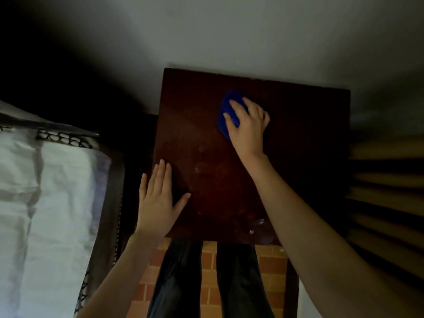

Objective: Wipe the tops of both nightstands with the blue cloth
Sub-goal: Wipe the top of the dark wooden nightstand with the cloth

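Observation:
A dark reddish-brown nightstand [298, 138] fills the middle of the view, its top seen from above. My right hand [249, 125] lies over a bunched blue cloth [226, 111] at the far middle of the top, fingers curled round it. My left hand [158, 200] rests flat on the near left edge of the nightstand, fingers straight and thumb spread. Faint damp smears and rings [202, 168] show on the wood between the hands.
A bed with white bedding [46, 203] and a dark patterned frame [110, 203] stands close on the left. A pale wall [229, 31] backs the nightstand. Slatted wood [385, 203] is on the right. My legs stand on an orange brick-pattern floor [207, 271].

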